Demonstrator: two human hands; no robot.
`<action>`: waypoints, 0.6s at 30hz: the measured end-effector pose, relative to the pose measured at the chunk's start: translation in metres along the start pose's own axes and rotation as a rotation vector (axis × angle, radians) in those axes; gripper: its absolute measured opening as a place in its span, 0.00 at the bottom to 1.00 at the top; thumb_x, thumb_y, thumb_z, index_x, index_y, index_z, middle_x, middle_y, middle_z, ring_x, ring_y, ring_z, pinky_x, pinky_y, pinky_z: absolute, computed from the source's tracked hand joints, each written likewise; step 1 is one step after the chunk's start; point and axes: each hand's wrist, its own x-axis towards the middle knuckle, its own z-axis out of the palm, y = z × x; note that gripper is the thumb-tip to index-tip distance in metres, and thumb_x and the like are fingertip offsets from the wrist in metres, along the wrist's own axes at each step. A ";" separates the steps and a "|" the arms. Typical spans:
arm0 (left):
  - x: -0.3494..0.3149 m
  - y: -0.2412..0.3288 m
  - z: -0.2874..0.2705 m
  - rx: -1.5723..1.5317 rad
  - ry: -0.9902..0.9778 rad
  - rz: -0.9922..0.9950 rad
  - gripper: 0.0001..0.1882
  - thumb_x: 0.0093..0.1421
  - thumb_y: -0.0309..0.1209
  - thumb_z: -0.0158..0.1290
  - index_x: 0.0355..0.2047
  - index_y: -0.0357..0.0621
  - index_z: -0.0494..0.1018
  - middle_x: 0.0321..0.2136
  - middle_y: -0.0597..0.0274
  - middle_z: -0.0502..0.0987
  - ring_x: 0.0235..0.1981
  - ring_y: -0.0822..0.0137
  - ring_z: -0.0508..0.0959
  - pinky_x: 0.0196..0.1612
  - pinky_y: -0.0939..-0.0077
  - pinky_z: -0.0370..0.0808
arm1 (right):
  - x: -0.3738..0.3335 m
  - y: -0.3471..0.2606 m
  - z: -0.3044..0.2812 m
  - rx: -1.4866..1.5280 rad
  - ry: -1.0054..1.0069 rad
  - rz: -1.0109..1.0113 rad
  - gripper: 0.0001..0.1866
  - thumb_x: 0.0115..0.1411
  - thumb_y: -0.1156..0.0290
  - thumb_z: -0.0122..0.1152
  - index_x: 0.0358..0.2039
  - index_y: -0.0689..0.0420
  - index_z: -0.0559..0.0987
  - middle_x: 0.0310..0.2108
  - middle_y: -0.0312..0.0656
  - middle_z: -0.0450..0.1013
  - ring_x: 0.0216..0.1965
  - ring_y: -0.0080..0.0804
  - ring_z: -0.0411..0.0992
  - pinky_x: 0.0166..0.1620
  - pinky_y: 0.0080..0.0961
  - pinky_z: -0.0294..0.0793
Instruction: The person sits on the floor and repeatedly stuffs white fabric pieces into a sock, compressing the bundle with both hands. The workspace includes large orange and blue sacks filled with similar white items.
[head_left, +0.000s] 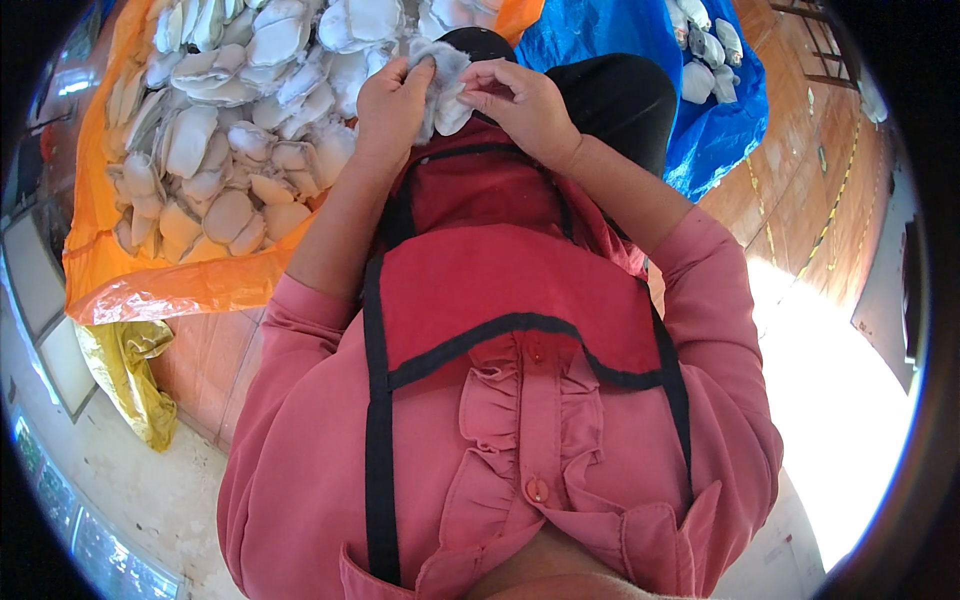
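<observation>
Above my lap, a whitish-grey fluffy fabric piece (438,88) hangs between my hands. My left hand (390,115) grips its left side, with the thumb pressed on top. At its right edge, my right hand (525,110) is closed in a pinch on the piece. Left of my left hand, several stacks of white and grey rounded pads (285,110) lie on an orange plastic sheet (95,220). The fingertips of my right hand are partly hidden by the hand itself.
A blue plastic sheet (600,35) spreads beyond my right knee, with several white bundles (700,75) on it. Yellow plastic (135,370) lies on the tiled floor at the left. My red apron (480,290) covers my lap. Bright sunlight falls on the floor at the right.
</observation>
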 end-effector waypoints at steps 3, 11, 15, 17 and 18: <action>-0.004 0.006 0.001 0.034 -0.007 0.012 0.14 0.63 0.36 0.55 0.38 0.35 0.80 0.26 0.65 0.79 0.29 0.77 0.73 0.34 0.78 0.71 | 0.011 -0.006 -0.013 -0.363 -0.064 -0.151 0.12 0.57 0.72 0.68 0.42 0.56 0.79 0.34 0.35 0.70 0.33 0.23 0.72 0.42 0.18 0.75; 0.004 -0.003 0.000 -0.149 -0.004 -0.107 0.13 0.63 0.35 0.55 0.37 0.37 0.80 0.27 0.70 0.78 0.27 0.79 0.71 0.32 0.81 0.69 | 0.020 0.004 -0.016 -0.352 -0.161 -0.245 0.13 0.55 0.67 0.68 0.39 0.56 0.78 0.34 0.39 0.69 0.34 0.32 0.72 0.40 0.26 0.73; 0.003 0.001 -0.002 -0.286 -0.087 -0.163 0.10 0.64 0.32 0.55 0.40 0.38 0.78 0.31 0.70 0.79 0.31 0.79 0.74 0.35 0.82 0.70 | 0.028 -0.005 -0.022 -0.514 -0.282 -0.302 0.11 0.57 0.63 0.65 0.37 0.55 0.78 0.33 0.41 0.69 0.36 0.40 0.72 0.41 0.32 0.72; 0.004 -0.001 -0.002 -0.211 -0.129 -0.148 0.10 0.64 0.31 0.55 0.41 0.37 0.78 0.32 0.69 0.79 0.31 0.79 0.74 0.35 0.81 0.71 | 0.032 -0.003 -0.023 -0.566 -0.336 -0.325 0.11 0.57 0.62 0.64 0.34 0.55 0.77 0.32 0.42 0.69 0.37 0.43 0.71 0.41 0.35 0.70; 0.006 -0.004 -0.002 -0.225 -0.111 -0.140 0.10 0.64 0.31 0.56 0.40 0.37 0.78 0.31 0.69 0.79 0.30 0.79 0.74 0.34 0.81 0.70 | 0.034 -0.003 -0.024 -0.592 -0.366 -0.340 0.11 0.57 0.61 0.64 0.33 0.55 0.77 0.32 0.42 0.68 0.37 0.44 0.70 0.41 0.36 0.70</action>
